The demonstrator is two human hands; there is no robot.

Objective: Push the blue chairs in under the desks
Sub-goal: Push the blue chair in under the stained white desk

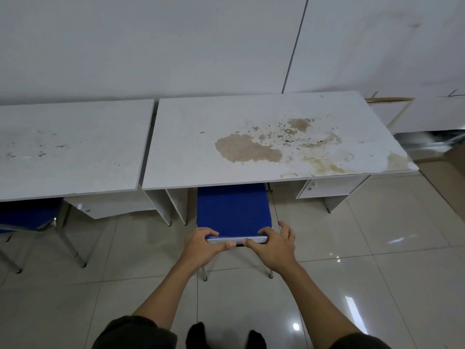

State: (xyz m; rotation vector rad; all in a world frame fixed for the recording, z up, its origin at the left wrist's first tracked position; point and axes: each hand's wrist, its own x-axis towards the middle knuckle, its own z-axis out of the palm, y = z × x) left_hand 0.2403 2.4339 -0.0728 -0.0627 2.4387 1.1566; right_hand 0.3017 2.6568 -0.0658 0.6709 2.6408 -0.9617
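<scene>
Now both hands (201,245) (276,245) on blue chair (232,210) backrest top.

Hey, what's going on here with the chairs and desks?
A person is gripping the top edge of a blue chair's backrest with both hands, the left hand and right hand side by side. The chair faces the stained white desk, its front already under the desktop and its rear legs out on the tiled floor. A second blue chair sits partly under the neighbouring desk to the left, untouched.
</scene>
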